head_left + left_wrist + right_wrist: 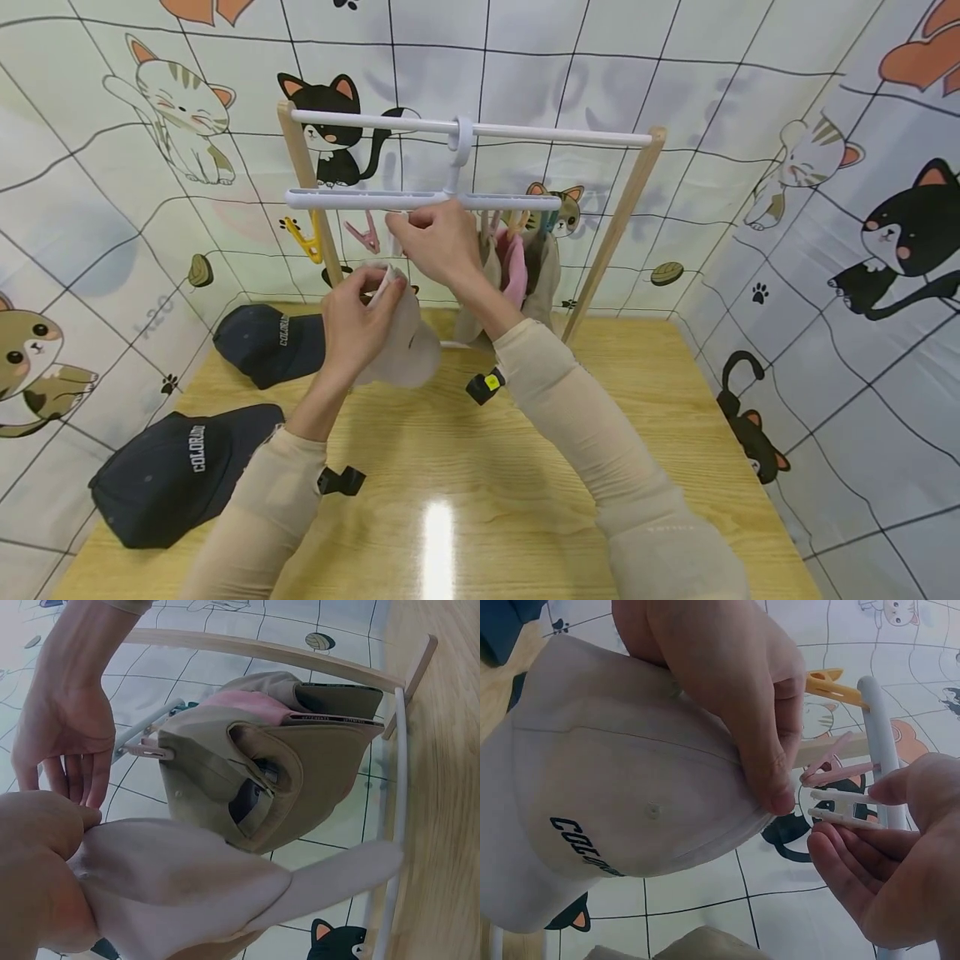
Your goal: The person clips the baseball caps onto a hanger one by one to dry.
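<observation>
A pale cap (407, 337) hangs from my left hand (358, 321), which pinches its top edge between thumb and fingers; dark lettering shows on the cap (615, 802) in the right wrist view. My right hand (442, 246) is just below the white hanger bar (345, 199). Its thumb and fingers grip a white clip (846, 808) on the bar, a short distance from the cap's edge. Left of that clip hang a pink clip (363, 233) and a yellow clip (303, 240), holding nothing. Right of my hand, clips hold several caps, one of them pink (513, 267).
A wooden rack (615, 233) with a white top rod (555, 133) carries the hanger. Two navy caps, one nearer (168, 475) and one farther (262, 342), lie at the left of the wooden table (525, 517). Cat-patterned sheeting (720, 200) surrounds the table.
</observation>
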A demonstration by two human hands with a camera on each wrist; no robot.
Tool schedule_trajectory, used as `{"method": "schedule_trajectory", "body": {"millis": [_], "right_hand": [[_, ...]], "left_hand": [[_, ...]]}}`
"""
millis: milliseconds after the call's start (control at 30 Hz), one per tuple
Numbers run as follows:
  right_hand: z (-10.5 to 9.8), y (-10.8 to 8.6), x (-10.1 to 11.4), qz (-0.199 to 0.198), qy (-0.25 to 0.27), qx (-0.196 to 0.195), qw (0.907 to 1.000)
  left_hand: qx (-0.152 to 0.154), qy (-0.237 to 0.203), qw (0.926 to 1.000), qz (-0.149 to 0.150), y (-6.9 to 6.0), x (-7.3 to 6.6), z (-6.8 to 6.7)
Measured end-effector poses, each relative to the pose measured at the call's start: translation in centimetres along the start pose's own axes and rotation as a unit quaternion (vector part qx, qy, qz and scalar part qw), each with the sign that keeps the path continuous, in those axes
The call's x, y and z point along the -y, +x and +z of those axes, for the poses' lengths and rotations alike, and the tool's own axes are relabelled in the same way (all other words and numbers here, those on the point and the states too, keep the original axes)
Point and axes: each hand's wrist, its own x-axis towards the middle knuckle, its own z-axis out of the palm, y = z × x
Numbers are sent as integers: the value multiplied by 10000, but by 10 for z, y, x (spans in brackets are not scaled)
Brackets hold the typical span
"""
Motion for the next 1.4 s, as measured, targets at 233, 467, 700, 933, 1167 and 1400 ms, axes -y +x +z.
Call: {"method": "schedule_trajectory", "body": {"millis": [233,467,700,933,1167,1400], "right_hand": [[0,-1,-5,-440,-145,-22,9989],[0,-3,-6,-792,-497,-93,9956],[1,-3,-6,-918,-751,-170,9928],[0,-4,-6,-999,-783,-169,9918],[1,-4,-9,-1100,-782,-177,9907],[1,-3,-9,-1195,-841,-191,9891]], "left_hand": [[-474,22,9976,509,3,-6,9],[-720,378,9933,819,3,-10,14],[-714,519,9924,861,5,-14,14],[-773,692,9903,929,4,-17,15],[-792,744,9889,1016,5,-17,16],[-846,831,9873,1054,7,-17,17]]}}
